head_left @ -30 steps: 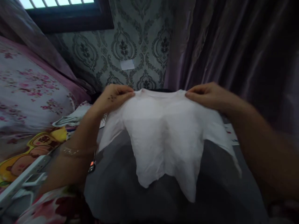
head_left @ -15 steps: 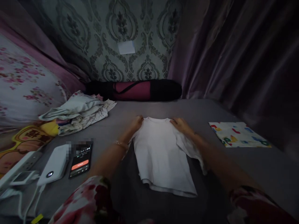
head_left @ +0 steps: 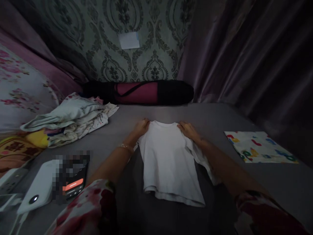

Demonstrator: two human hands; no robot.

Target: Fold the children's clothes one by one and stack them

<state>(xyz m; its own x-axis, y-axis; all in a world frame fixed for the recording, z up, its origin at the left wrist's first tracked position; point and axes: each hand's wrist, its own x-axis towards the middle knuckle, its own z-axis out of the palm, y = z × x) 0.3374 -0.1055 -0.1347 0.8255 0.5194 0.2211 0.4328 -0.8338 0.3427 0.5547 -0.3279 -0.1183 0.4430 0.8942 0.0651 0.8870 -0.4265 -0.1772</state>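
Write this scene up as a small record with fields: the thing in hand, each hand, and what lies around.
Garment: white shirt, spread on a grey sheet, neckline at the far end
Left hand: grips the shirt's left shoulder area
Right hand: grips the right shoulder area
To the left: heaped clothes, phone, white device with round display
To the right: flat cloth with colourful print
Far side: long black-and-pink bundle
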